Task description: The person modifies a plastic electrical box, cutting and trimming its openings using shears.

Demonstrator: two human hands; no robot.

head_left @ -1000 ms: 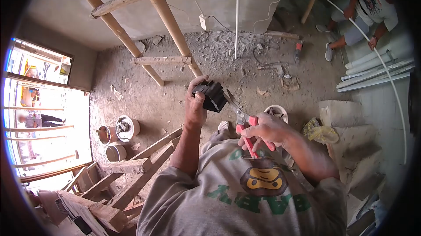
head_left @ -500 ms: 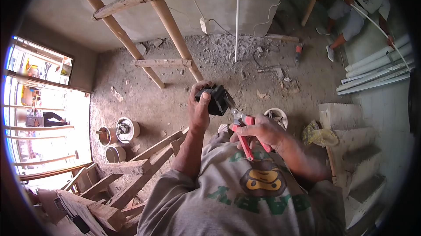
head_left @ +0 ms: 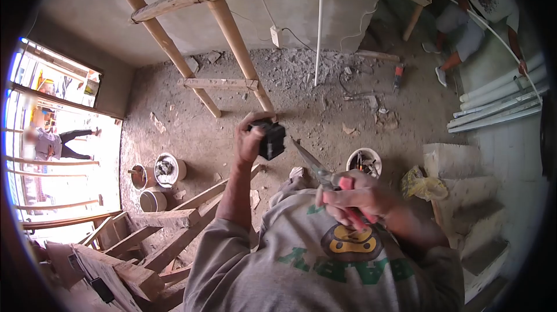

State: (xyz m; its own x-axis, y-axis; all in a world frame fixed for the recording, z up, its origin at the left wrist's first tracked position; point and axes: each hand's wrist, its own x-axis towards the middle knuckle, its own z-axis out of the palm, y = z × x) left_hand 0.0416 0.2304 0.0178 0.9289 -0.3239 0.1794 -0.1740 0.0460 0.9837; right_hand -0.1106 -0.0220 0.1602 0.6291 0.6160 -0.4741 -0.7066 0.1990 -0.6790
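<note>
A small black box (head_left: 271, 141) is gripped in my left hand (head_left: 249, 138), my fingers closed round its left side. Red-handled metal snips (head_left: 316, 167) are held in my right hand (head_left: 357, 196), which is wrapped round the handles. The blades point up and left, with a small gap between their tips and the box. Motion blurs my right hand a little.
A bamboo ladder (head_left: 232, 42) leans at the upper left. Buckets (head_left: 170, 170) and timber (head_left: 168, 219) are at left; a tool bucket (head_left: 377, 164) is ahead. Concrete steps (head_left: 464, 190) and pipes (head_left: 499, 106) lie at right. A person (head_left: 478, 10) holds a white pipe.
My left hand has moved left with the black box. My right hand has drawn the snips away, so the blades are now apart from the box. The person at right has bent lower.
</note>
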